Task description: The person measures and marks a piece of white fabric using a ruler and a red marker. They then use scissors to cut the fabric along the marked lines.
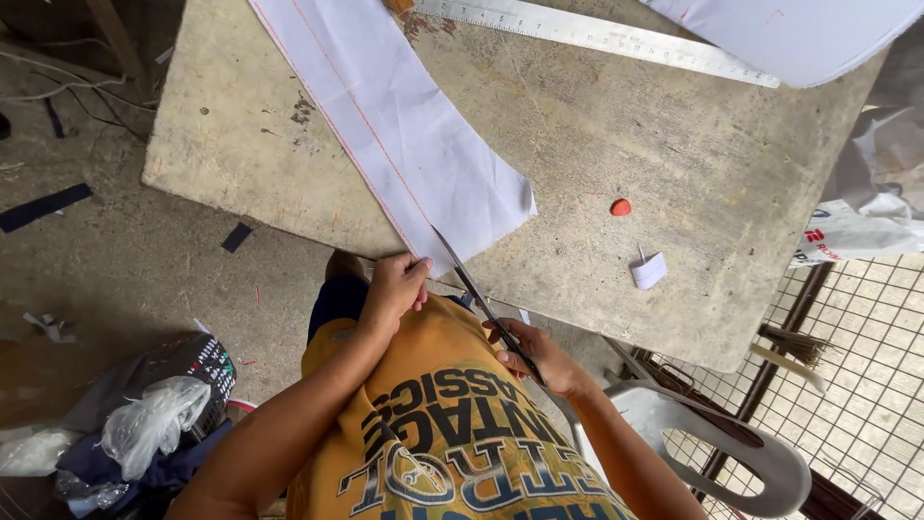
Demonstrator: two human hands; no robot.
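Note:
A long strip of white cloth (385,116) with a red line drawn down it lies across a worn grey table (597,144). My left hand (393,289) pinches the near end of the strip at the table's front edge. My right hand (537,354) grips the handles of a pair of scissors (469,279). The blades point up toward the cloth's near end, tip right beside the left fingers.
A metal ruler (597,34) and another white cloth piece (789,34) lie at the table's far side. Red tailor's chalk (621,207) and a small white scrap (649,271) sit nearer. A white plastic chair (712,443), wire mesh (857,385) and bags (144,424) surround me.

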